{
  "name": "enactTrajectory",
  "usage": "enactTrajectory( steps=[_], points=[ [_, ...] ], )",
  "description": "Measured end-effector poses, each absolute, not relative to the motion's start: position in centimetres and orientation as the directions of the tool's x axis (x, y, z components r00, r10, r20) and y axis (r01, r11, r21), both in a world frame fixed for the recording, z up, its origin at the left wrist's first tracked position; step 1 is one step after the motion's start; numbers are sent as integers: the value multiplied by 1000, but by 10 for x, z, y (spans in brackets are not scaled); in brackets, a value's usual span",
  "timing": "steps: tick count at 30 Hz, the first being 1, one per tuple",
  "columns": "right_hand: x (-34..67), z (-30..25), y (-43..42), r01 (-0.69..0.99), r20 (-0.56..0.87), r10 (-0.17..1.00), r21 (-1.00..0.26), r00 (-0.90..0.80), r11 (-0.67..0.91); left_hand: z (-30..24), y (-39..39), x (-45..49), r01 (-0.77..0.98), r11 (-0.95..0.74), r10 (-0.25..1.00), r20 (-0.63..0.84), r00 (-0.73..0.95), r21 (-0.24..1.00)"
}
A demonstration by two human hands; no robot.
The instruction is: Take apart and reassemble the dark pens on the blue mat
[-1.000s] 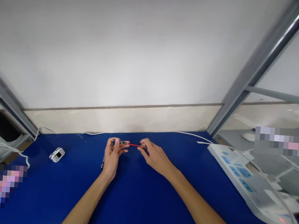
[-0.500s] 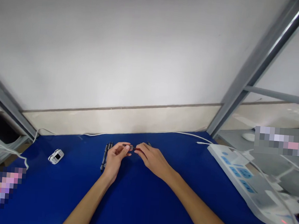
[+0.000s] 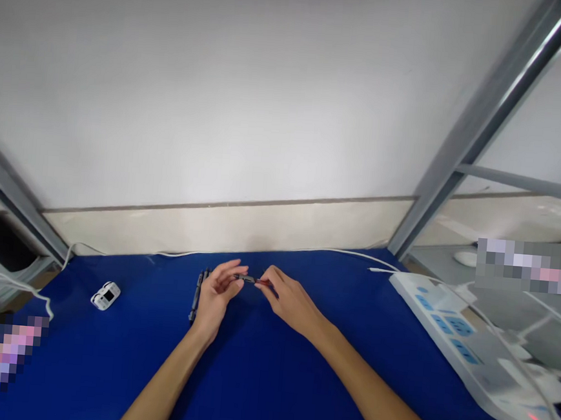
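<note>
My left hand (image 3: 215, 295) and my right hand (image 3: 289, 298) meet above the blue table (image 3: 268, 364), near its far edge. Between their fingertips they pinch a thin pen-like piece with a red part (image 3: 252, 279). The left fingers hold its dark left end and the right fingers hold the red end. Two or three dark pens (image 3: 197, 294) lie on the table just left of my left hand, partly hidden by it.
A small white device (image 3: 105, 294) lies at the left of the table. A long white power strip (image 3: 464, 344) with cables runs along the right edge. White cables (image 3: 345, 251) trail along the back. Grey metal frame bars (image 3: 481, 129) rise at both sides.
My hands have come closer together, so less of the red part shows between them than a second ago. The dark pens beside my left hand have come into view.
</note>
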State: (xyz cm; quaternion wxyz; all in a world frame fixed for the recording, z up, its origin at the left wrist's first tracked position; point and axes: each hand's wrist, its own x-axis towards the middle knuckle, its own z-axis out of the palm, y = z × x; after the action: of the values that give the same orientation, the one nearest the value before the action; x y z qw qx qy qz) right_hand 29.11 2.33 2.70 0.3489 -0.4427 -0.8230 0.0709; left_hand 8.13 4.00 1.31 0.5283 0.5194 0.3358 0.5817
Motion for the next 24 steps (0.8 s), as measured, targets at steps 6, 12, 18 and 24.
enactTrajectory(
  steps=[6, 12, 18, 24],
  points=[
    [292, 26, 25, 686, 530, 761, -394, -374, 612, 15, 38, 80, -189, -200, 965, 227, 130, 961],
    [292, 26, 25, 700, 532, 760, -377, -372, 607, 14, 36, 81, -228, -214, 962, 245, 118, 950],
    [292, 26, 25, 697, 550, 749, -369, -370, 615, 13, 39, 80, -311, -215, 964, 252, 83, 926],
    [292, 26, 27, 716, 552, 739, -327, -385, 617, 15, 38, 80, -220, -252, 951, 284, 124, 942]
  ],
)
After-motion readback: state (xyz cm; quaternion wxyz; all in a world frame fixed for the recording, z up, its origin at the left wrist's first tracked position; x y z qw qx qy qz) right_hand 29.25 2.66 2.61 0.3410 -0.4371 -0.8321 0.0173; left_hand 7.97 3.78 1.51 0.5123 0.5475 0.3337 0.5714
